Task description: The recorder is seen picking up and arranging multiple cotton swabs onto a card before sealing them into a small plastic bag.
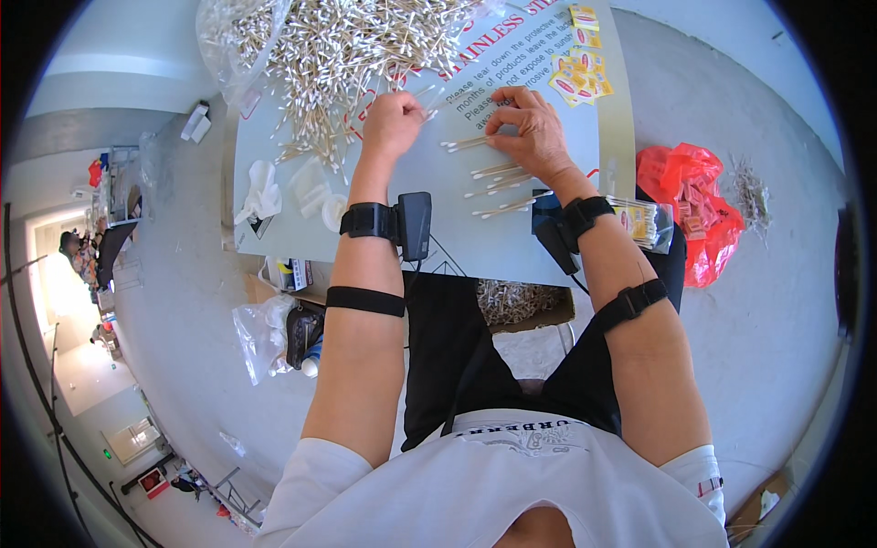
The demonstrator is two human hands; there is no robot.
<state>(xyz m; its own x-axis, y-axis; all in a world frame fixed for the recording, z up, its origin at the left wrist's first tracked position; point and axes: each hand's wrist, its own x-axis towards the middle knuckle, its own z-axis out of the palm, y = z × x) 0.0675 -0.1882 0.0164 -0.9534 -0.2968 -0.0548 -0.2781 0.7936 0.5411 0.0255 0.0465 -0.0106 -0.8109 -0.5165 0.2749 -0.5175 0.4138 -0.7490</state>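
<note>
My left hand (393, 126) is closed, fingers curled round a few cotton swabs (432, 92) whose white tips stick out on its right side. Across from it, my right hand (532, 135) pinches the ends of more cotton swabs (464, 143) between thumb and forefinger, low over the table; its other fingers are bent. Small groups of cotton swabs (498, 173) lie below that hand, roughly side by side, with another group (504, 209) nearer the table edge. A large heap of loose double-tipped cotton swabs (343, 59) spreads beyond my left hand.
Yellow-and-white cards (581, 77) lie at the table's (438, 224) far right. A clear bag of swabs (647, 224) sits by my right forearm. Crumpled white plastic (260, 192) lies at left. On the floor are a red bag (699, 205) and scattered swabs (749, 194); a swab-filled box (521, 303) stands below.
</note>
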